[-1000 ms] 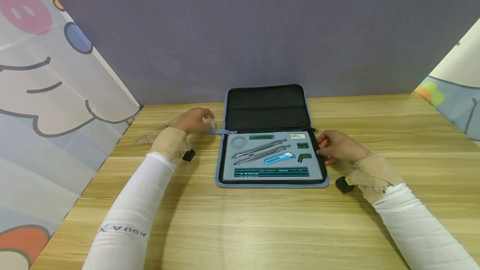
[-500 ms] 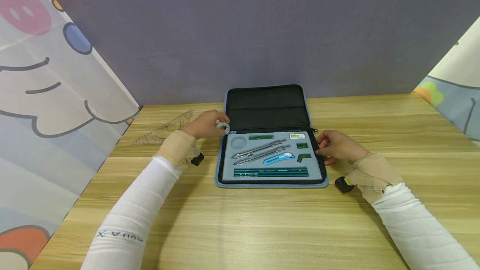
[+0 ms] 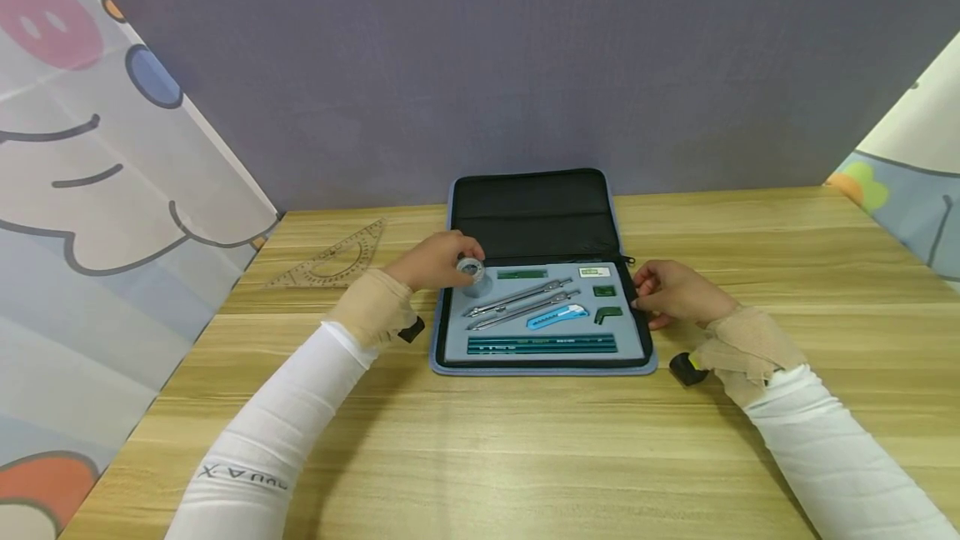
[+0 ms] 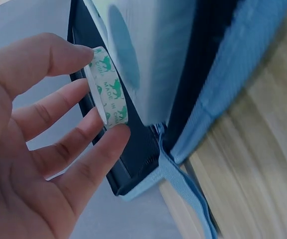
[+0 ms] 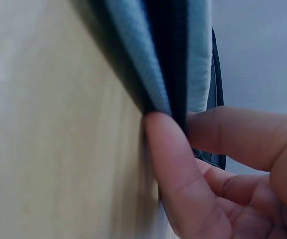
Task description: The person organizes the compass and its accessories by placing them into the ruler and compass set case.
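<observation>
My left hand [image 3: 438, 262] pinches a small roll of clear tape [image 4: 109, 89] between thumb and fingertips; green print shows on its inner band. The roll is tilted on edge over the left back corner of the grey tray [image 3: 551, 352], close above a round recess. This tray lies in an open zip case [image 3: 532, 219] with blue edging. At the case's right side my right hand [image 3: 684, 294] pinches the padded edge between thumb and fingers. Two metal compasses [image 3: 517, 298], a blue utility knife [image 3: 558, 317] and dark green pencils [image 3: 542, 345] lie in the tray.
A clear set square [image 3: 322, 272] lies on the wooden table [image 3: 510, 457], left of the case. More green pieces [image 3: 604, 291] and a white eraser [image 3: 595, 272] fill the tray's right side. A grey panel [image 3: 525, 65] stands behind the table.
My left hand has carried the tape roll rightward from beside the case to over the tray's left back corner. The set square is now uncovered. My right hand has stayed at the case edge.
</observation>
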`<state>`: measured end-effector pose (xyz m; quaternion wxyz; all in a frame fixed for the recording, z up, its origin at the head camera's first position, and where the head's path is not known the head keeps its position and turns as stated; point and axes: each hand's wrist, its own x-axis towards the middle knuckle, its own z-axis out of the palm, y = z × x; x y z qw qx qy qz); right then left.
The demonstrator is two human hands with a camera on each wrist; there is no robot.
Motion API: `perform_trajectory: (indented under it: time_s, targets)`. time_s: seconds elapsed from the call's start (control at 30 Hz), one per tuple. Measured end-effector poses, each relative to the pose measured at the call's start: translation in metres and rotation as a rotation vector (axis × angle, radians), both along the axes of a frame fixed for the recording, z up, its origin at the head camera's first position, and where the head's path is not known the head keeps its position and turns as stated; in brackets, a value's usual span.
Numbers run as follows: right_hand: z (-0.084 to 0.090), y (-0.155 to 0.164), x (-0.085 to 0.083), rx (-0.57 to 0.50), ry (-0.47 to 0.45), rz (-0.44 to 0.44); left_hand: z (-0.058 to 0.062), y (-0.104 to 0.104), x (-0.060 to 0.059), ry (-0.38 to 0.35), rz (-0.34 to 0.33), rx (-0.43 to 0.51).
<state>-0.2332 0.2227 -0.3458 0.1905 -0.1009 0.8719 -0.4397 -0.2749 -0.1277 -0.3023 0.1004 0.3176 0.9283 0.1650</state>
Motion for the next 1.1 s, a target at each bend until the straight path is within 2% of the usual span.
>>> perform_trajectory:
  time_s: [0.3,0.63,1.1]
  targets:
    - [0.000,0.001,-0.001,-0.004,-0.004,0.001,-0.003,0.008,0.007,-0.038,0.021,-0.058]
    - [-0.001,0.001,-0.001,-0.010,-0.006,0.002,-0.010,0.010,0.008,-0.016,-0.026,-0.050]
    - [-0.002,0.001,-0.002,0.000,-0.005,0.003,-0.013,0.011,0.009,0.030,-0.029,-0.107]
